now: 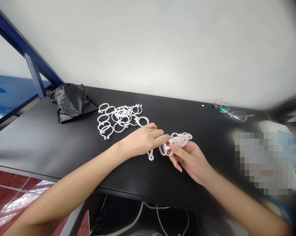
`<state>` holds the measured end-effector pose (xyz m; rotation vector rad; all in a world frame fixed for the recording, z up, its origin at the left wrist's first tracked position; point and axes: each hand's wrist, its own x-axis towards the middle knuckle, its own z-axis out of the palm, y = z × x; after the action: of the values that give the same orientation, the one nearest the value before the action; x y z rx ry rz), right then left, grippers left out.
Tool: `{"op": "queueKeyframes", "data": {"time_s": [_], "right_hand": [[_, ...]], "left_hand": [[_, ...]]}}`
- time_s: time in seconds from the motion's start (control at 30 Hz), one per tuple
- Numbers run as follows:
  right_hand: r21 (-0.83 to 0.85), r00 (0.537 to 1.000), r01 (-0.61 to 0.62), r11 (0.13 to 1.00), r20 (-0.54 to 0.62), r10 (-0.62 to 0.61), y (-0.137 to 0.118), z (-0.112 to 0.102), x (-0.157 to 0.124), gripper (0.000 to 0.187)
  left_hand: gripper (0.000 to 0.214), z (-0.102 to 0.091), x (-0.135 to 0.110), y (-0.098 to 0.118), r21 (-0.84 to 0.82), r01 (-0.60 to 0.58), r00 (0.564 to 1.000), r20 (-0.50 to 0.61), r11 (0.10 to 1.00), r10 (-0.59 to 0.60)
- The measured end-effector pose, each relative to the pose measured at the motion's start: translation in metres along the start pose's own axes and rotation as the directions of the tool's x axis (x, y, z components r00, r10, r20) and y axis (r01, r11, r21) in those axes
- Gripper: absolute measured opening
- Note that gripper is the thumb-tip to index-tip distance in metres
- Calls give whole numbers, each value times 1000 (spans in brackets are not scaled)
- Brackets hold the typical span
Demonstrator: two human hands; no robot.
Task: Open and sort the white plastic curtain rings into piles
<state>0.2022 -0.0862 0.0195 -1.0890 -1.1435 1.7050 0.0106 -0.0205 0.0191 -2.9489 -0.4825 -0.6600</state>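
Observation:
My right hand (189, 160) grips a bunch of linked white plastic split rings (178, 141) between thumb and fingers, above the black tabletop (40, 144). My left hand (143, 141) reaches in from the left, its fingertips pinched on the near side of that bunch. One ring end (151, 157) hangs below those fingers, and the hand hides most of that ring. A loose heap of similar rings (120, 119) lies on the table beyond my left hand, some overlapping and tangled.
A crumpled black plastic bag (70, 101) lies at the table's far left. Wire-rimmed eyeglasses (230, 111) rest by the wall at the far right. A blurred, pixelated patch (263, 162) covers the right side. Cables (148, 213) run below the table's near edge.

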Motion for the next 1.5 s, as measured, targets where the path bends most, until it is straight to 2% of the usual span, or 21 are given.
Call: {"op": "queueKeyframes", "data": {"time_s": [0.3, 0.47, 0.57, 0.73, 0.87, 1.07, 1.23, 1.4, 1.5], "right_hand": [[-64, 994, 95, 993, -46, -98, 3, -6, 1, 29], [-151, 985, 144, 978, -69, -156, -3, -5, 1, 28], [-191, 983, 169, 967, -46, -180, -3, -5, 3, 29], [-112, 987, 152, 982, -32, -157, 1, -4, 4, 24], [-131, 996, 93, 987, 14, -92, 3, -1, 1, 23], [-144, 994, 105, 984, 9, -105, 0, 2, 0, 26], [-24, 998, 69, 997, -8, -69, 2, 0, 2, 25], [42, 998, 52, 998, -28, -51, 3, 0, 2, 26], [81, 999, 49, 995, -16, -48, 2, -1, 2, 22]], "left_hand": [[27, 8, -3, -3, -81, 3, 1000, -13, 997, -4], [30, 11, -4, -4, -149, 120, 989, -65, 982, -131], [28, 12, -4, -3, -183, 137, 983, -94, 973, -156], [29, 15, -3, 3, -204, 117, 989, -64, 972, -132], [27, 17, -2, 6, -219, 100, 992, -58, 971, -115], [27, 14, -1, 5, -158, 140, 981, -110, 977, -158], [24, 12, -1, 3, -15, 83, 986, -146, 996, -84], [15, 9, 0, 2, 51, 102, 947, -311, 993, -81], [8, 9, 0, 5, 41, 52, 933, -358, 998, -34]]}}
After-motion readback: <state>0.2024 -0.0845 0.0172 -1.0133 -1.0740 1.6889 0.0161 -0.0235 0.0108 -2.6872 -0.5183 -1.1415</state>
